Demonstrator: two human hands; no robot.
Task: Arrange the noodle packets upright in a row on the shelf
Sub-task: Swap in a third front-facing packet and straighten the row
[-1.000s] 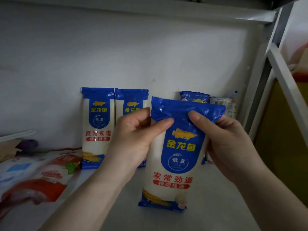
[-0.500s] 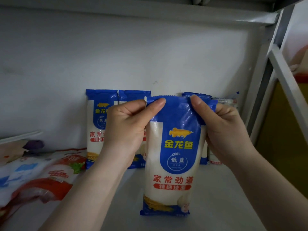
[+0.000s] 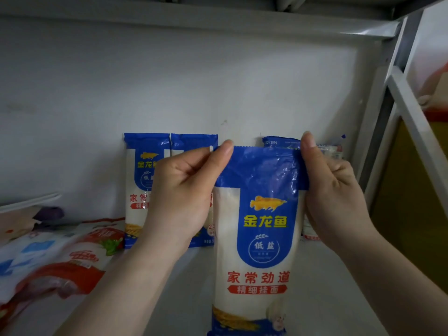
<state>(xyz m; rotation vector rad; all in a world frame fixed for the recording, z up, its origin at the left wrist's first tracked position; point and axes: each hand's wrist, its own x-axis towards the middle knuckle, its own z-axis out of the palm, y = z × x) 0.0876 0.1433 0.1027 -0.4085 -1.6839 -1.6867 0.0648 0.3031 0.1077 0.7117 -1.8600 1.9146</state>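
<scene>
Both hands hold one noodle packet [image 3: 263, 238] upright at the centre of view, in front of the row. The left hand [image 3: 184, 197] pinches the top seal's corner at 10 o'clock, thumb in front; the right hand [image 3: 337, 197] pinches the corner at 2 o'clock the same way. Whether the base touches the shelf [image 3: 339, 299] is unclear. At 9 o'clock two packets [image 3: 145, 190] stand against the wall [image 3: 169, 81], another [image 3: 278, 141] peeks out at 12, leaving a gap between. The film looks slick and crinkly, the noodles inside stiff and likely brittle, moderately heavy. The flat seal may slip; gripping the body's sides seems safer for setting it down.
</scene>
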